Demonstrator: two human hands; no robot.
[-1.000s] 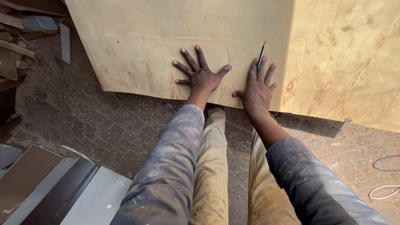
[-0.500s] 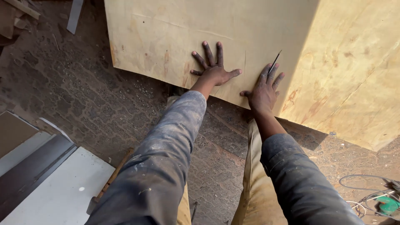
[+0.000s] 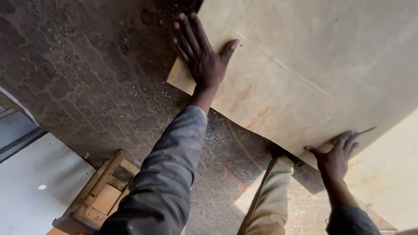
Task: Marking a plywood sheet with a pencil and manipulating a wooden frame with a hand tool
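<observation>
The large pale yellow-brown plywood sheet (image 3: pixel 313 65) lies over the dark gritty floor (image 3: pixel 87 78), the left hand (image 3: pixel 202 54) flat on its near left corner with fingers (image 3: pixel 187 32) spread, the right hand (image 3: pixel 335 156) open on its near edge, a thin dark pencil-like stick (image 3: pixel 365 130) by the fingertips. The step looks like sliding or steadying the sheet; the next move calls for even pressure from both palms. A small wooden stool (image 3: pixel 102 191) and a white panel (image 3: pixel 35 191) sit at the floor's lower left.

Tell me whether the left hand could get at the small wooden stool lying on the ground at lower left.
Probably yes. The left hand lies flat on the pale plywood sheet, holding nothing, and only bare dark ground shows between it and the small wooden stool.
</observation>
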